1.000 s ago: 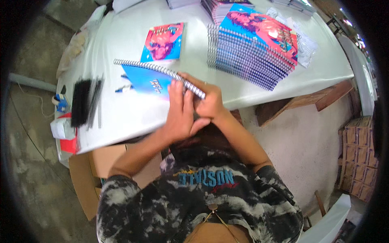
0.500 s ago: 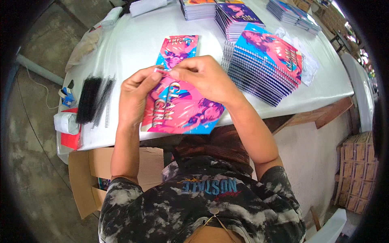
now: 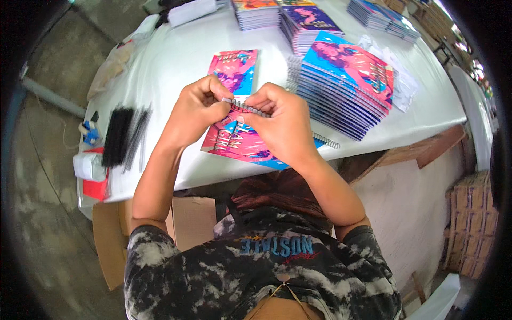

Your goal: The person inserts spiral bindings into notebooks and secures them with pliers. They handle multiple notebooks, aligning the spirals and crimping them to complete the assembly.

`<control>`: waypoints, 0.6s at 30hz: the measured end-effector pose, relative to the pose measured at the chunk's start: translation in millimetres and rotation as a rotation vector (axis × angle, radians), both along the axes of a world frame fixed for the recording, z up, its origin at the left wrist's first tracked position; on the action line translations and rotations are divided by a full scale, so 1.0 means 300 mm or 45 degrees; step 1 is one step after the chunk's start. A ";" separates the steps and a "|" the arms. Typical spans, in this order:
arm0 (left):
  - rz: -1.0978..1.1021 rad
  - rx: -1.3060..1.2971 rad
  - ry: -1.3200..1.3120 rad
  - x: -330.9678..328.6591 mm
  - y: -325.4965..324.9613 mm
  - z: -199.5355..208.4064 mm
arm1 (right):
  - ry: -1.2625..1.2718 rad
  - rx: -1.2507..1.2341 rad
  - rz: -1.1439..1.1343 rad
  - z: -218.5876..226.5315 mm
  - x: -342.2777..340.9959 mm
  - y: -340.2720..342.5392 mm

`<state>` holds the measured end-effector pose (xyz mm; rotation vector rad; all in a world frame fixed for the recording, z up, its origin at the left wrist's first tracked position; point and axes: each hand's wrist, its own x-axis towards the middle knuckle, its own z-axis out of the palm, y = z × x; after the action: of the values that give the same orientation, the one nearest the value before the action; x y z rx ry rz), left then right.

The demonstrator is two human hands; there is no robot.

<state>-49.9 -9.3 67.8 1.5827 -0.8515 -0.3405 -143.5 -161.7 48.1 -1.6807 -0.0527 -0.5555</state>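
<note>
A dark spiral binding coil (image 3: 250, 109) runs along the upper edge of a notebook with a pink and blue cover (image 3: 234, 143). My left hand (image 3: 202, 111) pinches the notebook's left corner beside the coil's end. My right hand (image 3: 285, 122) is closed round the coil, thumb below and fingers above. The coil's far end pokes out to the right, past that hand. Part of the notebook is hidden under my right hand. Just beyond my hands, another piece with the same pink and blue cover (image 3: 234, 69) lies flat on the table.
Spiral-bound notebooks (image 3: 346, 80) are stacked to the right. More notebook stacks (image 3: 256, 16) stand at the back of the white table (image 3: 176, 69). Loose black coils (image 3: 120, 136) lie left, near a white and red packet (image 3: 90, 168). An open cardboard box (image 3: 194, 221) sits below the table edge.
The notebook has turned and shifted, and the coil now shows along its edge. My left hand moved right; my right hand moved slightly right and down, onto the coil.
</note>
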 end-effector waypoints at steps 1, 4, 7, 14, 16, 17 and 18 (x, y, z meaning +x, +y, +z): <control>0.010 0.014 -0.148 -0.039 -0.031 0.028 | -0.136 -0.044 -0.110 0.021 -0.024 -0.042; 0.105 0.125 -0.595 -0.088 -0.086 0.104 | -0.505 -0.063 -0.515 0.121 -0.116 -0.193; 0.496 -0.275 -0.818 -0.052 -0.288 0.185 | -0.801 0.109 -1.052 0.174 -0.188 -0.378; 0.599 0.500 -0.813 0.145 -0.740 -0.045 | -0.265 0.025 -1.137 -0.129 -0.092 -0.607; 0.644 0.384 -0.762 0.141 -0.721 -0.089 | -0.312 0.021 -1.227 -0.176 -0.083 -0.615; 0.673 0.340 -0.741 0.124 -0.699 -0.099 | -0.389 0.087 -1.222 -0.184 -0.081 -0.597; 0.697 0.244 -0.682 0.113 -0.698 -0.106 | -0.408 0.100 -1.241 -0.177 -0.074 -0.585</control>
<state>-16.1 -218.7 36.2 2.0509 -0.7522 0.4244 -165.8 -337.3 -5.1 -1.4496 0.5771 -1.5251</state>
